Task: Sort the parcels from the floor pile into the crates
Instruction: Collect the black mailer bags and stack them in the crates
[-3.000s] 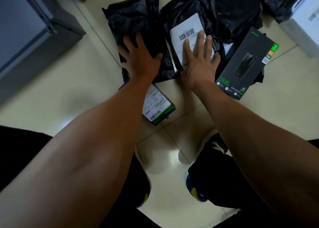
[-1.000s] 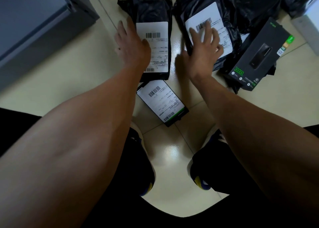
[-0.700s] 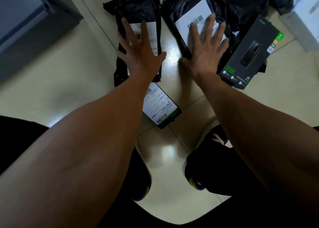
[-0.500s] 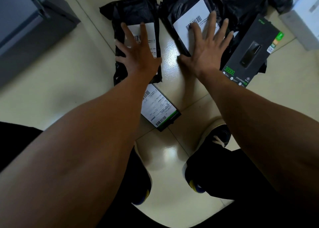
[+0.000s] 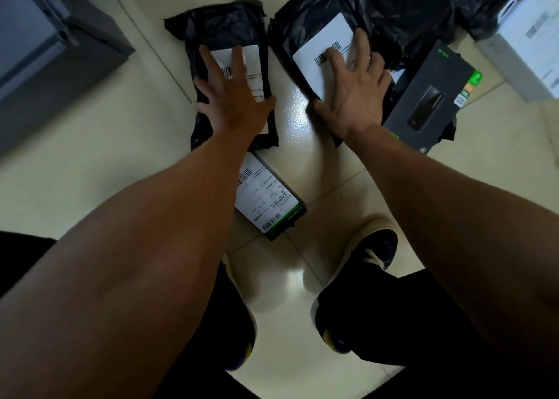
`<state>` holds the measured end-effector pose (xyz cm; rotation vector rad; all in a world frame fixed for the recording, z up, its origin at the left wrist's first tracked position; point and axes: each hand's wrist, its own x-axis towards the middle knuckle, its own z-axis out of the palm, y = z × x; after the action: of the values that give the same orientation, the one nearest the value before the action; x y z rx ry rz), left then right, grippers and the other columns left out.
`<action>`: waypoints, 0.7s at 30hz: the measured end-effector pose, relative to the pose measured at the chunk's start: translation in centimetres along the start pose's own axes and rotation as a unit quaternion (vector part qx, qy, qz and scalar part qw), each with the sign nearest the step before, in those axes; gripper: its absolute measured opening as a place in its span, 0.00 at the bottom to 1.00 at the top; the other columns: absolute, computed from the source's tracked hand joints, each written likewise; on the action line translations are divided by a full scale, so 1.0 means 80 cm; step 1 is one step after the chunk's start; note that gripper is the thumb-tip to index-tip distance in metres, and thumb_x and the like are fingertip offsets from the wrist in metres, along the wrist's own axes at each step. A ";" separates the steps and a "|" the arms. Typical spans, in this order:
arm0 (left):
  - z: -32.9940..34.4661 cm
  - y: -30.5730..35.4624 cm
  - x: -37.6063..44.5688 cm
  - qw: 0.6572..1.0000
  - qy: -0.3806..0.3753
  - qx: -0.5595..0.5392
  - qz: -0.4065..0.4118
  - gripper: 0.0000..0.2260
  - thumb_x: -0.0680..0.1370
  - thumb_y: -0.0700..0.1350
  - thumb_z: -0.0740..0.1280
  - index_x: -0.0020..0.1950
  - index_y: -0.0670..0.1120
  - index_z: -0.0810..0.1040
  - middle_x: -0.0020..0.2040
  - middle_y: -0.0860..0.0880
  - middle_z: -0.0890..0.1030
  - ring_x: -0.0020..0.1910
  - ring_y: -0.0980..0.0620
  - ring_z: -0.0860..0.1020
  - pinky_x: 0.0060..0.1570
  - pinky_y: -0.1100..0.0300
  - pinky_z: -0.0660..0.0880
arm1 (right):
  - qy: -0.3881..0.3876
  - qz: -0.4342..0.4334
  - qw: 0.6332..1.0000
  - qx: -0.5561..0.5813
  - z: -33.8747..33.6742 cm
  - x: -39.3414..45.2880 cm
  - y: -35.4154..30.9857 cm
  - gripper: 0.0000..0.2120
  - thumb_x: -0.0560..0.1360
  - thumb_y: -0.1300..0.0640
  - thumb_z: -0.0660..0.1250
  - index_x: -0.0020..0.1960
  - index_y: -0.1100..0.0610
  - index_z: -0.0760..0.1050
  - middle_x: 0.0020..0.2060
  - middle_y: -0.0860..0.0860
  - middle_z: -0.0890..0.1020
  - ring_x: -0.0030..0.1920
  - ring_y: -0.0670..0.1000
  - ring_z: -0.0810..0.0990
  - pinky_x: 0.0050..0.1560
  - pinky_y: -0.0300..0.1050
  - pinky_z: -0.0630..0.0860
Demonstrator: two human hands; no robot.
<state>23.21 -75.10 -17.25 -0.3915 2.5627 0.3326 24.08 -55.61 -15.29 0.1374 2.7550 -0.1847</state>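
Two black plastic parcels with white barcode labels lie side by side on the pale tiled floor. My left hand (image 5: 234, 96) rests flat with spread fingers on the label of the narrow left parcel (image 5: 223, 29). On the label of the larger right parcel (image 5: 390, 11) lies my right hand (image 5: 354, 90), fingers spread and slightly bent, thumb at the parcel's near edge. A small dark box with a white shipping label (image 5: 266, 202) sits on the floor just below my left wrist.
A dark power-bank box (image 5: 429, 96) lies to the right of my right hand. A white carton (image 5: 526, 51) stands at the far right, more black bags behind it. A grey crate (image 5: 45, 51) fills the upper left. My shoes (image 5: 372, 250) are near the bottom.
Both hands settled flat onto the two labelled parcels. In the last half second the fingers of my right hand bent a little on the label. The parcels have barely shifted.
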 end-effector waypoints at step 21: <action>-0.241 0.012 -0.219 0.996 0.085 0.008 0.005 0.40 0.69 0.62 0.70 0.79 0.58 0.60 0.83 0.44 0.50 0.75 0.35 0.59 0.64 0.40 0.65 | 0.024 0.057 0.990 0.127 -0.233 -0.175 -0.032 0.37 0.70 0.38 0.69 0.76 0.43 0.63 0.81 0.56 0.52 0.75 0.65 0.60 0.70 0.65 0.63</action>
<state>28.43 -76.49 8.27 -0.4164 2.7331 0.2935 30.02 -56.40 7.36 0.3690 2.7502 -0.5063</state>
